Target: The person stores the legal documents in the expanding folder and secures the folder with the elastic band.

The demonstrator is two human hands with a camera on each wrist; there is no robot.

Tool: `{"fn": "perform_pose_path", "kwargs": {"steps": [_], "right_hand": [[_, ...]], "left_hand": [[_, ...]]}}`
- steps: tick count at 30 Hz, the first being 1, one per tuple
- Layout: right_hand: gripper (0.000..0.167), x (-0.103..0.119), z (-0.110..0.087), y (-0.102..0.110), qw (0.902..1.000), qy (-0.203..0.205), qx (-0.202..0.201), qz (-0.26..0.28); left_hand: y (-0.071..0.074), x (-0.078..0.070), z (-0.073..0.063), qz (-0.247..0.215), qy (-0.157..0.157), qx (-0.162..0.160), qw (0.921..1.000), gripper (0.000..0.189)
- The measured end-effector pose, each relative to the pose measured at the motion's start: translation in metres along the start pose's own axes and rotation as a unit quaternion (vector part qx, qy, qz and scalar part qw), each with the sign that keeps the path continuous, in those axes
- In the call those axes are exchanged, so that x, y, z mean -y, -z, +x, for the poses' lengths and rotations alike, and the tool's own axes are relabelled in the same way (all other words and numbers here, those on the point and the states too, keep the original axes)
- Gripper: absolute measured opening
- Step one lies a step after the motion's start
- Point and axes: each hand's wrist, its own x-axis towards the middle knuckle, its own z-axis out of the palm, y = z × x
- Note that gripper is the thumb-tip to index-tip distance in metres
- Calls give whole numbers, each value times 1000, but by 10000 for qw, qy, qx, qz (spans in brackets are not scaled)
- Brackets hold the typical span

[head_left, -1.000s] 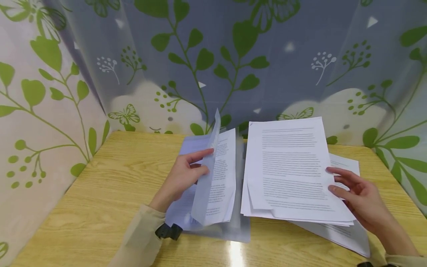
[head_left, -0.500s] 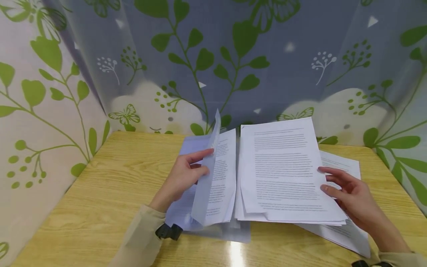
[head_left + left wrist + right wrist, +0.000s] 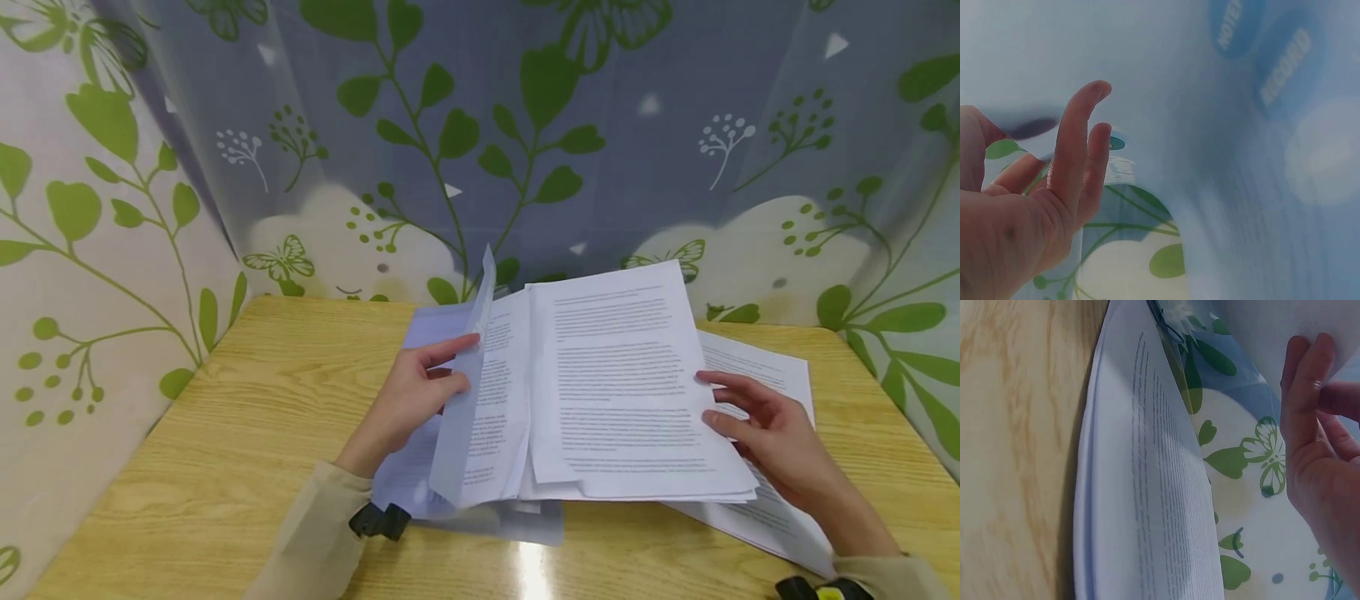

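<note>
My left hand (image 3: 420,383) holds up a translucent plastic folder's front cover (image 3: 463,417), its index finger and thumb at the sheet. Printed pages (image 3: 495,400) show just right of that raised cover. In the left wrist view the cover (image 3: 1229,156) fills much of the picture, with "RECORD" printed on it. My right hand (image 3: 772,433) pinches a stack of printed papers (image 3: 615,383) by its right edge. The stack is tilted up, and its left edge meets the pages by the folder. In the right wrist view, fingers (image 3: 1310,394) grip the white sheets.
Another printed stack (image 3: 780,517) lies on the wooden table (image 3: 225,433) under and right of the held papers. The folder's lower part (image 3: 525,525) rests flat on the table. A leaf-patterned curtain (image 3: 480,125) stands behind the table and along its sides.
My right hand has moved left with the paper stack, bringing its left edge up to the pages by the folder. The left hand and raised cover have stayed in place.
</note>
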Motion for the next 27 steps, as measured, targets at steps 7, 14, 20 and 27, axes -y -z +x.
{"fn": "perform_pose_path", "kwargs": {"steps": [7, 14, 20, 27], "right_hand": [[49, 1, 5, -7, 9998, 11, 8, -186], [49, 1, 8, -12, 9996, 56, 28, -272], [48, -3, 10, -15, 9994, 0, -53, -328], [48, -3, 13, -20, 9996, -33, -17, -287]], "left_hand": [[0, 0, -1, 46, -11, -21, 10000, 57], [0, 0, 0, 56, 2, -11, 10000, 57], [-1, -1, 0, 33, 5, -11, 10000, 57], [-1, 1, 0, 17, -29, -15, 10000, 57]]}}
